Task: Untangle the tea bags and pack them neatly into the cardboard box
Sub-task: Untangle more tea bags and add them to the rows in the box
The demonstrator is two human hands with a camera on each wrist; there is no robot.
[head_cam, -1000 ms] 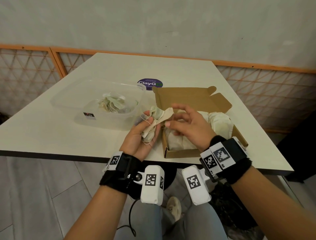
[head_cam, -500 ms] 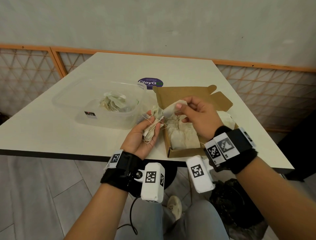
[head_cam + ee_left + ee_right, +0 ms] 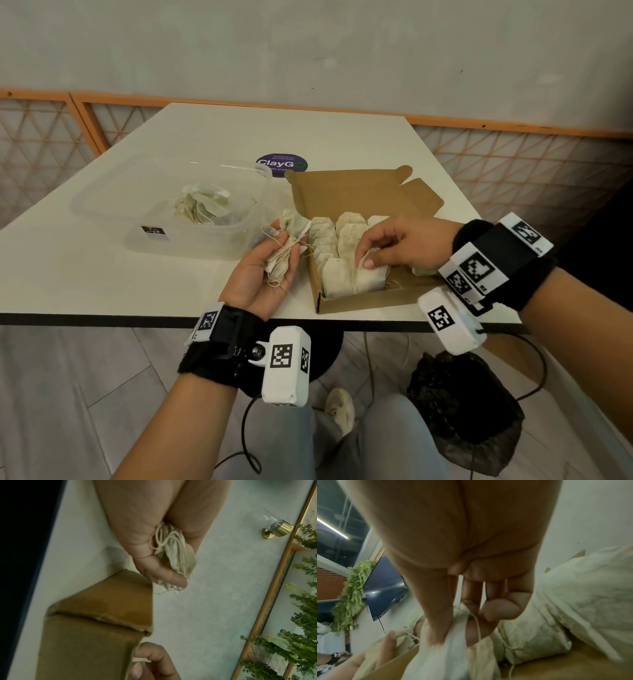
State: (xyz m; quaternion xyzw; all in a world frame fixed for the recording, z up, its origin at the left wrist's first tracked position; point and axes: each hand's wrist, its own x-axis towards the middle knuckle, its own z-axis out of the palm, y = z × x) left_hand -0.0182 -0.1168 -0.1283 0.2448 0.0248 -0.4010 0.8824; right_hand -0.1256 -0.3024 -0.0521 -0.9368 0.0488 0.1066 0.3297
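While my right hand [image 3: 394,245] is lowering a single bag [image 3: 371,277] into the box [image 3: 359,301], thumb and forefinger are pinching its top edge, and the other fingers are curling loosely above it. My left hand [image 3: 265,274] is lying palm up just left of the box, near the table's [image 3: 102,274] front edge, fingers and thumb closing round a clump [image 3: 284,253] of tangled bags with strings trailing out. The box is sitting at the front right of the table, lid flap open toward the far edge, and more bags are waiting in the tub [image 3: 171,209] on the left. To do this step well, I am thinking I should slide the bag down beside its neighbour at the near end, keep it flat against the row, and tuck its string in before letting go, so nothing snags the next one. The packed bags are running in rows from the front wall toward the flap, overlapping like shingles; each one's long axis seems to be following that line, rounded top toward the far edge. The one I am pinching is pointing the same way, leaning slightly. Pulling hard on the clump could rip the paper.
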